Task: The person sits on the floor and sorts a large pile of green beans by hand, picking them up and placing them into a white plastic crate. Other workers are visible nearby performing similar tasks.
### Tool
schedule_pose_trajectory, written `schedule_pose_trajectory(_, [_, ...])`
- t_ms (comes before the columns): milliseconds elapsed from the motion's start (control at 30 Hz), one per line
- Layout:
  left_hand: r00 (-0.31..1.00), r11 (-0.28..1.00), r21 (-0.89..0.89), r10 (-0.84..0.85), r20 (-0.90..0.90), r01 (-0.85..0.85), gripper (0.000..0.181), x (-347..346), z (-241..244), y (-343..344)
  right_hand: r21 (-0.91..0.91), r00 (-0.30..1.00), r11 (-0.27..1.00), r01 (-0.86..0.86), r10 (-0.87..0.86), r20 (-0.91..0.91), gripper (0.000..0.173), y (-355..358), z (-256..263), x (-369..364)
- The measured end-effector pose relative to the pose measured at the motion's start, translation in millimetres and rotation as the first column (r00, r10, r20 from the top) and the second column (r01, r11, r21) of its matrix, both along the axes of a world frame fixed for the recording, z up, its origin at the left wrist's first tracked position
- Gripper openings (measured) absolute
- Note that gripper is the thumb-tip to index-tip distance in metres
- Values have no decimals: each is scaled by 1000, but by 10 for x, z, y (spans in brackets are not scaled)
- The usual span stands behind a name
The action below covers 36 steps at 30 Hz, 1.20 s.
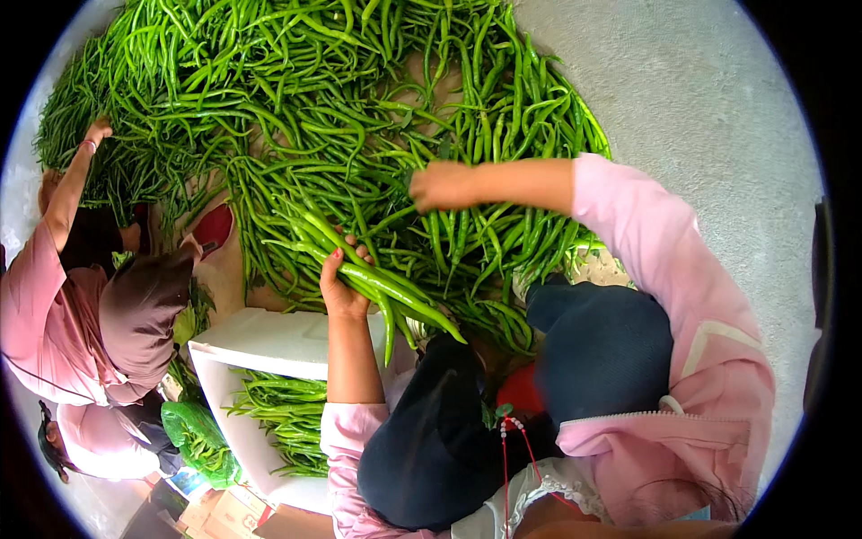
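A small bunch of long green chili peppers [397, 291] lies across the palm of my left hand [345, 296], which grips it with the thumb on top. Several tips hang down over my left knee. Farther forward, my right hand [441, 186] is blurred over the large pile of green chili peppers [303, 128]. Its fingers are curled, and whether they hold anything is unclear. The pile covers the floor before me, with tangled stems and a few leaves among it.
Left of my legs stands a white foam box [269, 337] with green peppers inside. A co-worker [67, 323] reaches into the pile at left; another person [101, 441] is behind. A green bag [195, 438] and a cardboard box [229, 512] sit at lower left. Grey concrete floor [687, 101] lies right.
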<state>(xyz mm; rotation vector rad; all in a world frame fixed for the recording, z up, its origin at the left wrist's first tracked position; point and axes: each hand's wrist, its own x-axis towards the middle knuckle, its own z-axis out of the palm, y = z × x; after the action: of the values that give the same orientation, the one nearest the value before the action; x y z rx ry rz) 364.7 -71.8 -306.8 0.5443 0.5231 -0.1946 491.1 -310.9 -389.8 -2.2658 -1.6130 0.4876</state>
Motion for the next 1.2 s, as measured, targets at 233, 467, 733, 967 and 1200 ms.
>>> schedule_pose_trajectory(233, [999, 998, -30, 54, 6, -54, 45, -43, 30, 55, -161, 896, 922, -351, 381, 226, 35, -32, 42, 34])
schedule_pose_trajectory(467, [996, 994, -66, 87, 36, -85, 46, -49, 49, 109, 29, 953, 979, 203, -204, 226, 8, 226, 428, 273])
schedule_pose_trajectory(733, [994, 995, 39, 96, -44, -94, 42, 3, 19, -3, -162, -34, 674, 720, -199, -980, 33, 124, 1209, 317])
schedule_pose_trajectory(967, [979, 987, 11, 160, -124, -160, 30, 13, 55, 11, -159, -179, 751, 641, -56, -982, 32, 342, 1049, -54])
schedule_pose_trajectory(1200, [988, 991, 90, 111, -110, -101, 29, 4, -67, 32, -140, -102, 770, 622, -97, -990, 30, 404, 1142, -139])
